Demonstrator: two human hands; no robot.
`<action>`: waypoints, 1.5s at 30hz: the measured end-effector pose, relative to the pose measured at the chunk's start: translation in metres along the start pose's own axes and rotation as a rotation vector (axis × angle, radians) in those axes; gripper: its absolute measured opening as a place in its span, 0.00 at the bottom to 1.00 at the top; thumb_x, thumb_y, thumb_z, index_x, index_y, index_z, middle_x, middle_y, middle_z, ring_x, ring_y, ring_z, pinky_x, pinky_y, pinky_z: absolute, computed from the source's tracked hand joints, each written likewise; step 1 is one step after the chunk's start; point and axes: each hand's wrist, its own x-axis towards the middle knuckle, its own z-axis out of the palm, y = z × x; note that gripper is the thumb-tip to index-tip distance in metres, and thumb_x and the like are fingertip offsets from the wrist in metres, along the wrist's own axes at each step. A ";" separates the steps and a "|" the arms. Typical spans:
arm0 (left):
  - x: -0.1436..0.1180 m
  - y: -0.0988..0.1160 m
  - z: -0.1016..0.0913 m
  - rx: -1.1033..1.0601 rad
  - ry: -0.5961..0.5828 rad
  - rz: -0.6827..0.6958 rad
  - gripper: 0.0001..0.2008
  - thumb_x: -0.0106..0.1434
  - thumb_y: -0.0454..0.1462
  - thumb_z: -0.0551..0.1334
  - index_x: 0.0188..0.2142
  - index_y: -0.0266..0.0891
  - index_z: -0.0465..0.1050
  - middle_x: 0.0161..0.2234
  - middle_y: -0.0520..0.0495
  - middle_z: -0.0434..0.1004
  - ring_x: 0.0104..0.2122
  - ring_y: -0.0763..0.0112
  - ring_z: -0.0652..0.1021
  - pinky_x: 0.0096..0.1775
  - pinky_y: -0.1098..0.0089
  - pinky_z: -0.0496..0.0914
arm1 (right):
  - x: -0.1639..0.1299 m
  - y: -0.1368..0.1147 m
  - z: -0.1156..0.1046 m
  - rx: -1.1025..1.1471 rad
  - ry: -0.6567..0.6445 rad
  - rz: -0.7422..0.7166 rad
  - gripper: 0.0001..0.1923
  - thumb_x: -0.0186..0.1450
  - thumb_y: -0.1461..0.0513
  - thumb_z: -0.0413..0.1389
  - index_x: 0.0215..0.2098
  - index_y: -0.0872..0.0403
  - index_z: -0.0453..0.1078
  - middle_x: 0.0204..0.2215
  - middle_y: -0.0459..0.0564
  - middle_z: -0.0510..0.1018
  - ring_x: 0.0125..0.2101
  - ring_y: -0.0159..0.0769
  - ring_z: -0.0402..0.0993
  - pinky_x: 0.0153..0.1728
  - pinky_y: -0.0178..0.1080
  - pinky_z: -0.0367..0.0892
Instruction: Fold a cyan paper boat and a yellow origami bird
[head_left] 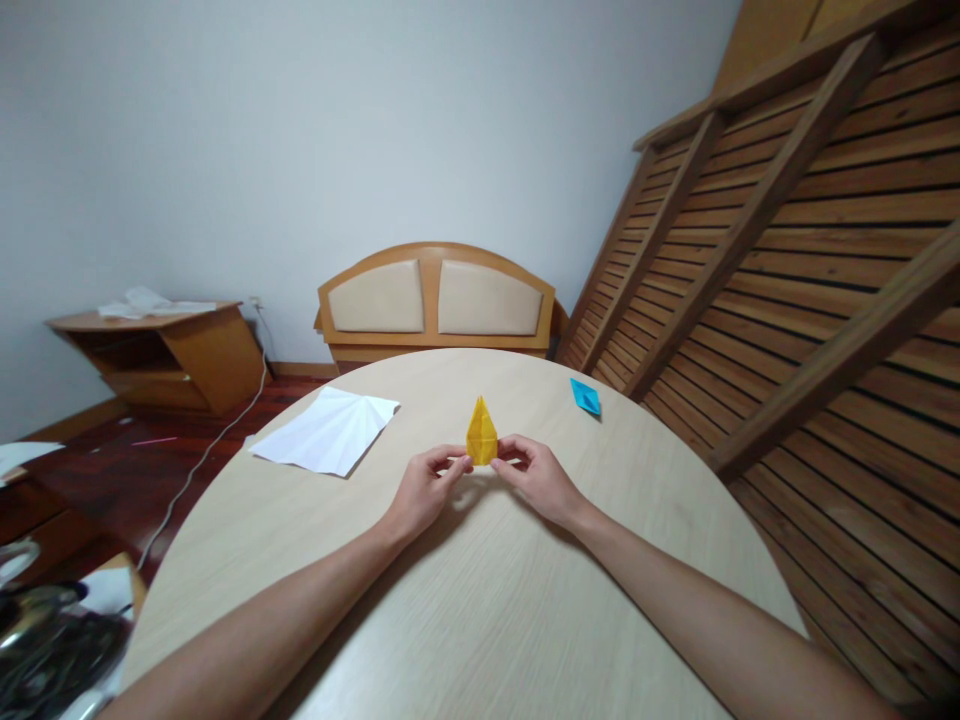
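A folded piece of yellow paper [481, 434] is held up just above the round table, its narrow point upward and its wider end low. Crease lines run across its face. My left hand [429, 482] pinches its lower left corner between thumb and fingers. At the lower right corner, my right hand [541, 478] grips it the same way. Both hands are closed, with the wrists low over the tabletop. Part of each hand's fingers is hidden behind the paper.
On the pale round table [480, 620], a creased white sheet [330, 430] lies to the left and a folded blue paper [585, 397] to the right. Beyond stands a headboard [431, 290]. Slatted wooden panels [787, 250] lean at the right; a low cabinet [202, 360] stands at the left.
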 end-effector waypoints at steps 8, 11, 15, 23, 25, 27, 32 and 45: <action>0.001 -0.006 0.001 -0.060 0.073 -0.016 0.16 0.58 0.46 0.67 0.38 0.37 0.71 0.35 0.46 0.78 0.31 0.70 0.78 0.31 0.72 0.70 | -0.001 0.000 0.002 0.114 -0.010 0.059 0.23 0.58 0.59 0.63 0.49 0.53 0.64 0.34 0.46 0.77 0.34 0.35 0.75 0.35 0.38 0.69; 0.001 -0.006 0.002 -0.071 0.074 0.000 0.19 0.57 0.44 0.68 0.44 0.37 0.69 0.34 0.48 0.77 0.30 0.71 0.77 0.32 0.71 0.70 | -0.001 -0.002 0.002 0.072 -0.078 0.041 0.15 0.61 0.56 0.61 0.43 0.55 0.70 0.35 0.49 0.78 0.36 0.36 0.74 0.38 0.40 0.68; 0.001 -0.004 0.002 -0.020 -0.022 -0.005 0.14 0.60 0.44 0.65 0.38 0.36 0.73 0.35 0.45 0.78 0.33 0.68 0.77 0.34 0.69 0.70 | -0.003 -0.004 0.001 0.019 -0.087 0.068 0.12 0.62 0.55 0.60 0.37 0.56 0.74 0.34 0.51 0.79 0.35 0.37 0.74 0.38 0.40 0.69; -0.002 -0.002 0.003 -0.007 -0.072 -0.033 0.16 0.59 0.47 0.65 0.31 0.35 0.72 0.28 0.49 0.74 0.28 0.72 0.72 0.32 0.71 0.66 | -0.005 -0.005 0.000 0.083 -0.162 0.105 0.15 0.61 0.53 0.61 0.36 0.57 0.73 0.33 0.51 0.80 0.34 0.37 0.76 0.37 0.39 0.69; -0.002 -0.002 0.003 -0.012 -0.084 -0.041 0.16 0.59 0.48 0.65 0.32 0.35 0.73 0.28 0.49 0.74 0.27 0.72 0.71 0.31 0.72 0.65 | -0.005 -0.006 -0.001 0.106 -0.181 0.118 0.15 0.61 0.53 0.62 0.36 0.57 0.74 0.33 0.51 0.80 0.35 0.38 0.76 0.37 0.39 0.69; -0.003 -0.002 0.004 -0.002 -0.092 -0.033 0.16 0.60 0.48 0.64 0.32 0.35 0.73 0.27 0.49 0.73 0.27 0.72 0.71 0.30 0.73 0.64 | -0.005 -0.007 -0.002 0.110 -0.196 0.133 0.15 0.60 0.53 0.62 0.35 0.57 0.74 0.33 0.51 0.80 0.34 0.38 0.77 0.36 0.39 0.69; -0.003 -0.001 0.005 0.014 -0.107 -0.031 0.17 0.60 0.48 0.64 0.30 0.35 0.72 0.26 0.50 0.73 0.26 0.72 0.71 0.28 0.73 0.65 | -0.005 -0.006 -0.005 0.106 -0.199 0.129 0.16 0.59 0.52 0.63 0.35 0.57 0.76 0.34 0.52 0.81 0.35 0.39 0.77 0.38 0.40 0.69; -0.002 -0.005 0.007 -0.009 -0.100 -0.105 0.21 0.60 0.53 0.63 0.29 0.34 0.72 0.23 0.51 0.71 0.21 0.75 0.69 0.23 0.75 0.63 | -0.005 -0.008 -0.005 0.119 -0.173 0.130 0.15 0.59 0.53 0.63 0.35 0.57 0.77 0.32 0.51 0.82 0.34 0.40 0.78 0.38 0.41 0.70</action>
